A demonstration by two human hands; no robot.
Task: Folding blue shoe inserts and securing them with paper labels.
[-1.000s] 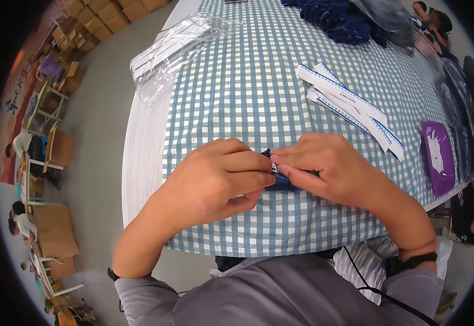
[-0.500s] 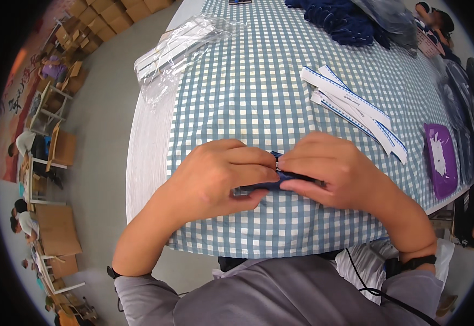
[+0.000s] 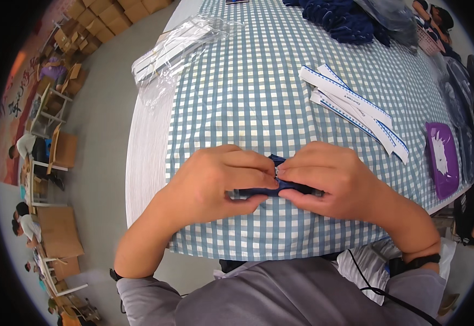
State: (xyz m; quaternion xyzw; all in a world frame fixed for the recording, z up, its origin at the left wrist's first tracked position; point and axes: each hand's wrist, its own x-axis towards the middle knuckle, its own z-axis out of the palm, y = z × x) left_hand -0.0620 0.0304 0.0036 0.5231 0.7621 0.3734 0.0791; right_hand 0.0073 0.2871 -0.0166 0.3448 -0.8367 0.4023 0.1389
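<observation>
A small piece of dark blue fabric [image 3: 297, 187], folded or rolled into a narrow bundle, lies low on the checked cloth near the table's front edge. My left hand [image 3: 218, 176] pinches its left part between thumb and fingers. From the other side my right hand [image 3: 332, 179] grips it the same way, thumb beneath and fingers on top. The fingertips of both hands nearly meet at the middle, where a tiny pale bit shows. Most of the bundle is hidden under my fingers.
Several white paper strips with blue edges [image 3: 356, 106] lie beyond my right hand. A purple tray [image 3: 450, 187] holding white pieces sits at the right edge. Far off are a navy fabric pile [image 3: 337, 22] and a clear plastic bag [image 3: 177, 46] of white strips. Boxes and people line the left.
Both hands have shifted slightly nearer to me with the fabric, still pinching it. The dark blue bundle shows a little more between the fingers.
</observation>
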